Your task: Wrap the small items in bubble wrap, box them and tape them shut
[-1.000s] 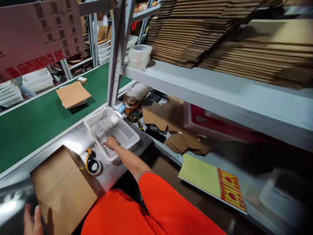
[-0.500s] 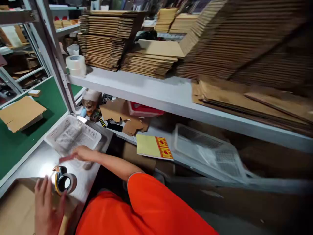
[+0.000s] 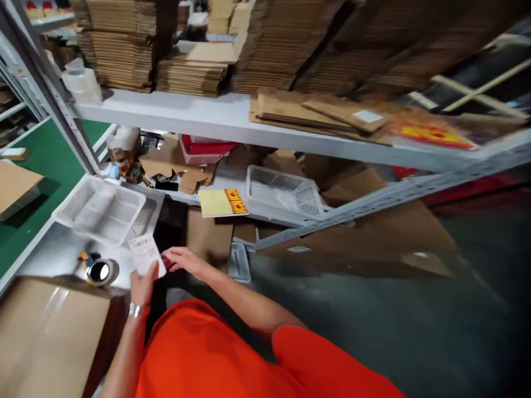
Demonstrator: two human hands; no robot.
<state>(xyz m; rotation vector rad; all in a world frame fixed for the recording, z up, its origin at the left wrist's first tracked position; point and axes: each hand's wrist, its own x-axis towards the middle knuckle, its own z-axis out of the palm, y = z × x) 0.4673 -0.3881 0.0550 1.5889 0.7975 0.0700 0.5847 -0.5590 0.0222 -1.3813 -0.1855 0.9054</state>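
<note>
A white printed label or card (image 3: 145,254) is pinched in my left hand (image 3: 143,284), over the table's near edge. My right hand (image 3: 181,260) is just right of the card, fingers curled around something small and dark red that I cannot make out. A tape dispenser with a roll (image 3: 99,272) stands on the metal table to the left. Behind it lies a white perforated basket (image 3: 99,210). The taped cardboard box (image 3: 50,337) is at the lower left, beside my left forearm.
A shelf (image 3: 166,116) above bears stacks of folded cardboard (image 3: 120,55) and clear tape rolls (image 3: 82,85). A yellow pad (image 3: 215,203) juts over the lower shelf's edge, near another white basket (image 3: 282,190). A metal post (image 3: 62,88) rises at the left.
My left hand has left the box and now holds the white card. My right hand has moved from the basket to beside the card. The view has swung right.
</note>
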